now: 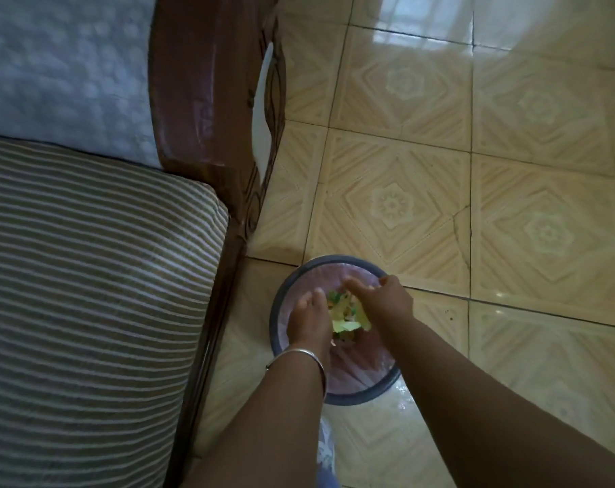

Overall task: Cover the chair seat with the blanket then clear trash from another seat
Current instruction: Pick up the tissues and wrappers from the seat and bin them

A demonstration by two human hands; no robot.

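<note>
Cupping crumpled yellow-green trash (348, 317) between left hand (307, 320) and right hand (383, 302), fingers curled around it, over round lined bin (365, 392); striped cushion (87, 276) beside

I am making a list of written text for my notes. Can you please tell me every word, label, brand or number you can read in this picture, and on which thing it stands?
None can be read.
Trash held between the left hand and right hand over the bin: coloured patches, too blurred to tell whether they are print.
</note>
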